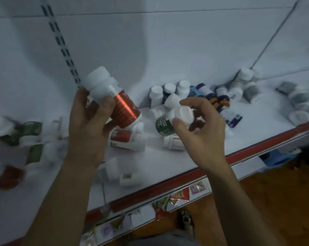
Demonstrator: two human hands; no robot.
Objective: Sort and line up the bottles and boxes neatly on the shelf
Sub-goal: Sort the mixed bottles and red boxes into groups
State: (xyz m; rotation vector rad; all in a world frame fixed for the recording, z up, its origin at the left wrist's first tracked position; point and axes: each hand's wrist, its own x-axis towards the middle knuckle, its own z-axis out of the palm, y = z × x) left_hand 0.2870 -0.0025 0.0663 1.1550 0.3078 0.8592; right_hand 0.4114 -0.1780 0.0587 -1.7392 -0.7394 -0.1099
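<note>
We're looking down at a white shelf (168,167) with a red front strip (185,176), wooden floor (274,201) below it on the right. Nearest us, coloured packets (182,194) hang on the tier underneath. Both bare forearms come up from the bottom edge, wrists bent in over the shelf.

The left hand (87,128) is clamped round the red-labelled bottle (121,107), thumb across its shoulder and fingers curled behind. The bottle is lifted clear and tilted, white cap up and to the left.

The right hand (201,128) pinches the white cap of the green-labelled bottle (165,124) between thumb and fingertips, the other fingers loosely fanned. That bottle slants down to the left, just above the clutter.

Beneath the hands we see fallen bottles (127,139) lying on their sides. Off left there's a blurred pile of red and green ones (17,132). Further back, upright white-capped bottles (169,91) stand against the back panel, with a slotted rail (61,45) running up it.
</note>
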